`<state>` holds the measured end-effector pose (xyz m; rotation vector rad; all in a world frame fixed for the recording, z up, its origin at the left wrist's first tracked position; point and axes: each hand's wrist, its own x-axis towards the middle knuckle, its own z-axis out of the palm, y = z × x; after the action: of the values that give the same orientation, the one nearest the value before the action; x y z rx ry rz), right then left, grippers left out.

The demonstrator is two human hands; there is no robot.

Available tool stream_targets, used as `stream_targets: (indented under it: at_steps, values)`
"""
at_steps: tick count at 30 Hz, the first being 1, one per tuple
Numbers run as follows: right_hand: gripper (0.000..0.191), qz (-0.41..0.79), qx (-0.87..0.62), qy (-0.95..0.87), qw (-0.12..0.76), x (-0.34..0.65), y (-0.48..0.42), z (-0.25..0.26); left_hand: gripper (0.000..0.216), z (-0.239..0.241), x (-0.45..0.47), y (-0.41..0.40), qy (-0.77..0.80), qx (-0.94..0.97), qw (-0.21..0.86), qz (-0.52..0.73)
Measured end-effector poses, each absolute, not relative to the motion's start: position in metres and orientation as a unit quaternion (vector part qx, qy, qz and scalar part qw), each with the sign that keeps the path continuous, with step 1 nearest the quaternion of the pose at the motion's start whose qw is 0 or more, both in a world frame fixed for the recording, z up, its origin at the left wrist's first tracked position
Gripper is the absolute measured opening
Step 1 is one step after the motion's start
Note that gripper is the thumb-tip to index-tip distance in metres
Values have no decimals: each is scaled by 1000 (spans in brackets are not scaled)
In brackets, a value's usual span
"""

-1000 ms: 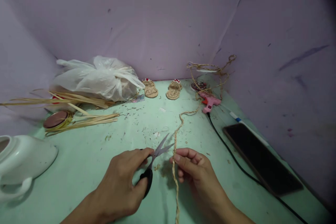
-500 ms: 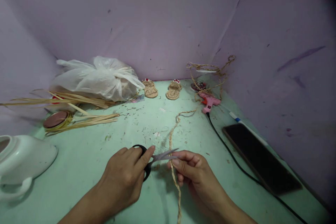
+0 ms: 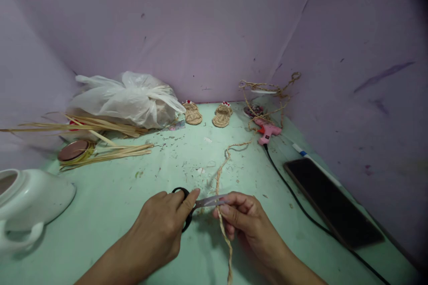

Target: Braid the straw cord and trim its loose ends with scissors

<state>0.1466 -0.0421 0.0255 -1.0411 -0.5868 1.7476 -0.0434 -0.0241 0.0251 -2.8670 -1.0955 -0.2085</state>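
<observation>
Black-handled scissors (image 3: 197, 205) are gripped in my left hand (image 3: 160, 218), their blades pointing right across a braided straw cord (image 3: 224, 234). The blades look nearly closed at the cord. My right hand (image 3: 245, 216) pinches the cord between thumb and fingers, close beside the blade tips. Beyond the blades the cord runs away from me over the table and bends right at its far end; its near part hangs toward the bottom edge. Whether the cord is severed I cannot tell.
Two small woven slippers (image 3: 222, 115) stand by the back wall. A pink glue gun (image 3: 268, 131) with a black cable lies under tangled cord (image 3: 281, 91). A phone (image 3: 331, 202) lies at right. At left are a plastic bag (image 3: 127, 100), straw strips (image 3: 113, 153) and a white jug (image 3: 40, 196).
The scissor blades have drawn closer together on the cord. My left hand has shifted slightly right; my right hand keeps its pinch in about the same place.
</observation>
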Motion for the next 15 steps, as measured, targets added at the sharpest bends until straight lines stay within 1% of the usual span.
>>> stream_targets:
  at_steps: [6,10,15]
  values:
    - [19,730,-414,-219,498,143,-43,25,66,21,-42,-28,-372,-927,-27,-46]
    - [18,725,-417,-207,507,141,-45,25,69,20,-42,-29,-376,-923,-58,-55]
    - [18,726,-416,-203,509,140,-47,24,68,16,-41,-31,-368,-924,-75,-75]
